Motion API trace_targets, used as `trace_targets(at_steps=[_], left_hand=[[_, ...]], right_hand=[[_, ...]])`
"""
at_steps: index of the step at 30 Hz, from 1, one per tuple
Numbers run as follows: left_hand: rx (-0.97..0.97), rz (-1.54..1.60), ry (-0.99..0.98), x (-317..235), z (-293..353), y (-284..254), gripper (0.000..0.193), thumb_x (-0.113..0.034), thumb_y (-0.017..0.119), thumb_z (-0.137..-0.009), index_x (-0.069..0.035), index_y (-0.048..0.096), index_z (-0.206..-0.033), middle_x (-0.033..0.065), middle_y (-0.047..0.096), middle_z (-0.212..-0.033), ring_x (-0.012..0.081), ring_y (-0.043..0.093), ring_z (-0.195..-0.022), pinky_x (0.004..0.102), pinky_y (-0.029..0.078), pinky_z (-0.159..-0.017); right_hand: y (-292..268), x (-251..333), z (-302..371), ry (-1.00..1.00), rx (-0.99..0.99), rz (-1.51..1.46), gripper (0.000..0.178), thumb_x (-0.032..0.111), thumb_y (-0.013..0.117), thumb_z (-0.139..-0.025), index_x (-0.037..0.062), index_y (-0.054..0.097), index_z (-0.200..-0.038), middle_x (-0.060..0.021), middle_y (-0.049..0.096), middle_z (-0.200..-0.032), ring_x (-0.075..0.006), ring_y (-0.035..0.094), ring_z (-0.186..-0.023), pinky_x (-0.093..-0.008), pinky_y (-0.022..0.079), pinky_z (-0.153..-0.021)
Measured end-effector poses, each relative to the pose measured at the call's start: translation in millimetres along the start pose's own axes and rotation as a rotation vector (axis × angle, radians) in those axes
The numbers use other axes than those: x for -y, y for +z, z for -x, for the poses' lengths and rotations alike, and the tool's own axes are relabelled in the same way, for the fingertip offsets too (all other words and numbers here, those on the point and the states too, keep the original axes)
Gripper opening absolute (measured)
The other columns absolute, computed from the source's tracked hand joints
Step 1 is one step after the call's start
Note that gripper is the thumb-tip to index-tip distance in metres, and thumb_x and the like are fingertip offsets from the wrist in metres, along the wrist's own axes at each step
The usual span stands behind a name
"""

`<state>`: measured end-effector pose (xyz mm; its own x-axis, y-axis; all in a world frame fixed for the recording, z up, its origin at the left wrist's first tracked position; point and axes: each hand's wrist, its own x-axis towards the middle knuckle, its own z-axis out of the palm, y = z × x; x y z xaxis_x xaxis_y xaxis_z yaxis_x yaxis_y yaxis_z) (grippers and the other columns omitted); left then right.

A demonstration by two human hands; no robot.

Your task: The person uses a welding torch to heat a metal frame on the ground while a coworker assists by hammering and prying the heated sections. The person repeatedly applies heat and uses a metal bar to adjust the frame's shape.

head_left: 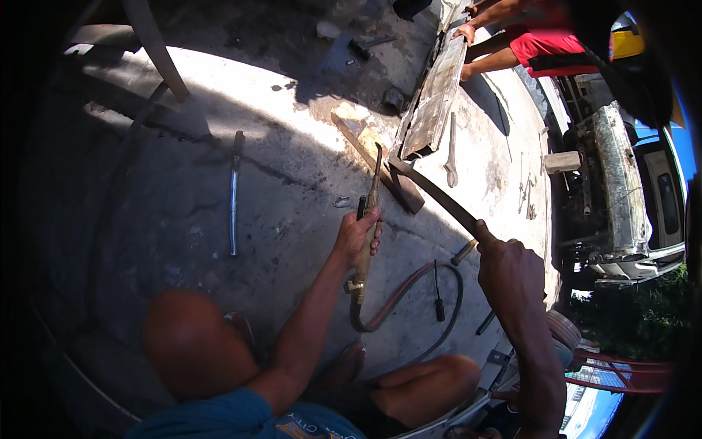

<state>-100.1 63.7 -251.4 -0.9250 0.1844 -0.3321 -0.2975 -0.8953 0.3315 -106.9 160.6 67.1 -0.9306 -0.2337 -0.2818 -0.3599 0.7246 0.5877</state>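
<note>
My left hand (pixel 360 235) is closed around the body of a brass gas torch (pixel 363 267). Its bent tip points up, close to the near end of a long, worn metal beam (pixel 433 110). My right hand (pixel 512 274) grips a dark flat metal bar (pixel 439 196), index finger along it; the bar's far end lies at the beam's near end, and whether they touch I cannot tell. A dark, plank-like piece (pixel 380 170) sits beneath that end. Hoses (pixel 395 298) curl from the torch's rear over the concrete.
Another person in red shorts (pixel 545 50) has hands on the beam's far part. A wrench (pixel 452 150) lies right of the beam, a metal rod (pixel 234 197) to the left, a short cylinder (pixel 463 252) near my right hand. A vehicle (pixel 621 190) stands at the right.
</note>
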Motion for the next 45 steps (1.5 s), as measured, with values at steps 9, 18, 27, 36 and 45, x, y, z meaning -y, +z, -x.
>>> trace_targets(at_steps=[9, 18, 27, 36, 45], left_hand=[[-0.007, 0.009, 0.055, -10, -6, 5, 0.04, -0.044, 0.065, -0.102, -0.004, 0.059, -0.1, 0.0022, 0.057, -0.069, 0.0124, 0.054, -0.05, 0.0296, 0.044, -0.043], [0.048, -0.016, 0.067, -5, -2, 5, 0.037, -0.04, 0.061, -0.105, -0.003, 0.059, -0.104, 0.0035, 0.058, -0.072, 0.0118, 0.053, -0.05, 0.0292, 0.046, -0.044], [0.054, 0.074, -0.025, 4, -18, -10, 0.044, -0.047, 0.065, -0.101, -0.004, 0.06, -0.103, 0.0028, 0.055, -0.07, 0.0133, 0.051, -0.05, 0.0307, 0.044, -0.044], [0.07, 0.046, -0.036, 3, -14, -19, 0.043, -0.046, 0.062, -0.103, -0.003, 0.059, -0.106, 0.003, 0.055, -0.071, 0.0126, 0.052, -0.05, 0.0301, 0.046, -0.045], [0.062, -0.005, -0.014, -6, -10, -14, 0.043, -0.046, 0.062, -0.103, -0.003, 0.059, -0.106, 0.0031, 0.056, -0.071, 0.0123, 0.053, -0.051, 0.0289, 0.045, -0.044]], right_hand=[[-1, -25, -10, -0.107, 0.08, 0.119, 0.052, 0.013, 0.061, -0.094, 0.0203, 0.06, -0.145, -0.0188, 0.065, -0.08, -0.0326, 0.07, -0.063, -0.0448, 0.055, -0.058], [15, -9, 16, 0.002, 0.068, 0.042, 0.048, 0.011, 0.055, -0.1, 0.0202, 0.058, -0.147, -0.0192, 0.067, -0.084, -0.032, 0.074, -0.073, -0.0428, 0.057, -0.061], [-40, 42, -4, -0.11, 0.083, 0.151, 0.031, 0.009, 0.053, -0.101, 0.0069, 0.068, -0.128, -0.0158, 0.075, -0.084, -0.0311, 0.075, -0.078, -0.043, 0.058, -0.066], [-46, 32, -2, 0.011, 0.073, 0.148, 0.055, 0.002, 0.055, -0.094, 0.0182, 0.059, -0.147, -0.0177, 0.073, -0.079, -0.0332, 0.074, -0.074, -0.0453, 0.058, -0.066], [-64, 84, -39, -0.205, 0.142, 0.185, 0.018, 0.004, 0.059, -0.091, 0.0009, 0.075, -0.099, -0.0173, 0.076, -0.087, -0.0308, 0.077, -0.087, -0.0407, 0.06, -0.075]])
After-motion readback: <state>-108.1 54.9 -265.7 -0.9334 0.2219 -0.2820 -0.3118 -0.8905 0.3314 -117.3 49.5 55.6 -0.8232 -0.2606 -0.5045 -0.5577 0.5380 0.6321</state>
